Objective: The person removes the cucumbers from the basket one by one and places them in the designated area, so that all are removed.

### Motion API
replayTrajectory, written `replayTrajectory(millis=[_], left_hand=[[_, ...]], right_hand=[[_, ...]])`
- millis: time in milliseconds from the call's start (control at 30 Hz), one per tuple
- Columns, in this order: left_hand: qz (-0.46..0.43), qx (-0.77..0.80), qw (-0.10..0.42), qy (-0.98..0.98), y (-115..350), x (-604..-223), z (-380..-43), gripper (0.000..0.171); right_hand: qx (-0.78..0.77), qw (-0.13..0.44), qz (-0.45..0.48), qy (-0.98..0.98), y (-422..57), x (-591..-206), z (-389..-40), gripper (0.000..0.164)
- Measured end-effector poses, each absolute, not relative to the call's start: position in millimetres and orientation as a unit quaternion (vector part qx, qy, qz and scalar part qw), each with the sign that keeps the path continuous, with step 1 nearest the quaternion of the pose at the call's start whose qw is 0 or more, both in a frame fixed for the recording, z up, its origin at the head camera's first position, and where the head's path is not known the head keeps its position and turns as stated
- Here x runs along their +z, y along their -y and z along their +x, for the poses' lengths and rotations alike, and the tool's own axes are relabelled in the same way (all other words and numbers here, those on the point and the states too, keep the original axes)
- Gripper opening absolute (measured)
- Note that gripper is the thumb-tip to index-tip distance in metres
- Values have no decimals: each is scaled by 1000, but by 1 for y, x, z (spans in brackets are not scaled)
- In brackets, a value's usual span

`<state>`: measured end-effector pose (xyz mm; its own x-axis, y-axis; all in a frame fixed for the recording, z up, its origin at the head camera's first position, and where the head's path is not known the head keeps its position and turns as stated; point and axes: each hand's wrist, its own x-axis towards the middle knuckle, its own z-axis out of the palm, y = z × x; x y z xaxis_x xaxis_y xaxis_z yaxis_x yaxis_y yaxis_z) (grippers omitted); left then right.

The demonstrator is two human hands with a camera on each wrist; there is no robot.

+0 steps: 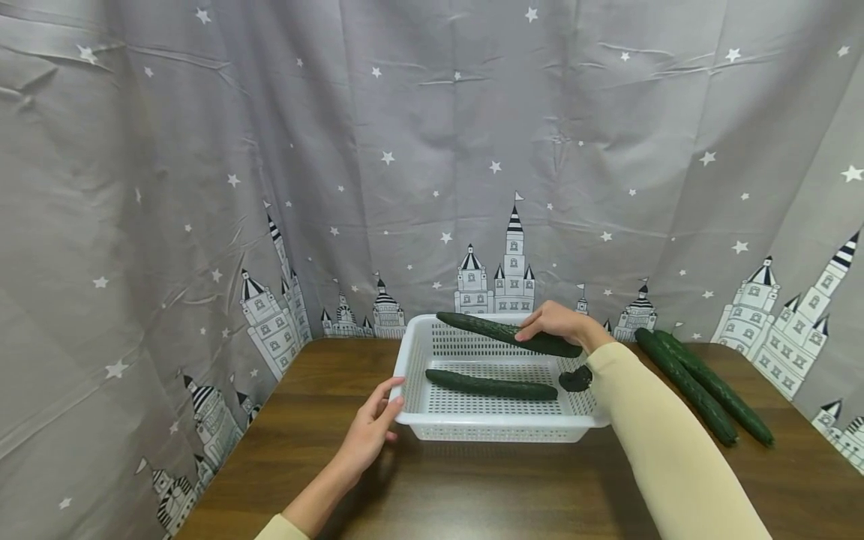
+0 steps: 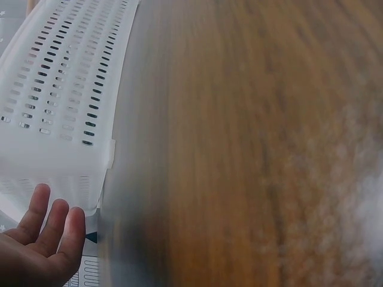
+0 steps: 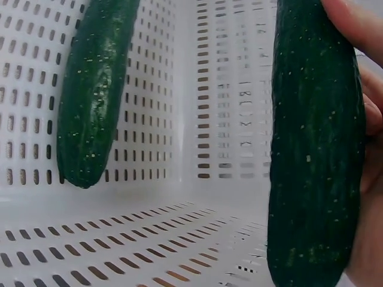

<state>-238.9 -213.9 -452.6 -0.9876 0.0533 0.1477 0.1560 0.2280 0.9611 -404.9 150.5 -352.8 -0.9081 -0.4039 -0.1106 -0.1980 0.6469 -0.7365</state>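
A white perforated plastic basket (image 1: 499, 421) stands on the wooden table, with one dark green cucumber (image 1: 491, 385) lying on its bottom. Over the basket's back part, my right hand (image 1: 556, 322) grips a second cucumber (image 1: 472, 324) from above, fingers and thumb round it. This held cucumber (image 3: 317, 143) slants across the back wall in the head view. At the basket's left front, my left hand (image 1: 370, 427) touches the rim with its index fingertip and thumb. In the left wrist view, three loosely straight fingers (image 2: 72, 233) are beside the basket's wall (image 2: 72, 89).
To the right of the basket, two more cucumbers (image 1: 685, 386) lie side by side on the table (image 1: 499, 495). A small black object (image 1: 576, 379) shows by the right cuff. A grey curtain (image 1: 418, 150) with stars and castles hangs behind the table and along its sides.
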Motion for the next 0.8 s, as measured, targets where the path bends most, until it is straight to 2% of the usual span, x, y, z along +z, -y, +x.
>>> replayTrajectory(millis=[500, 800], left_hand=[[-74, -617, 41, 782, 215, -453, -239, 42], [-65, -617, 41, 783, 214, -453, -239, 42]], right_hand=[[-418, 95, -159, -890, -167, -332, -403, 52], [-417, 78, -139, -895, -197, -327, -397, 55]])
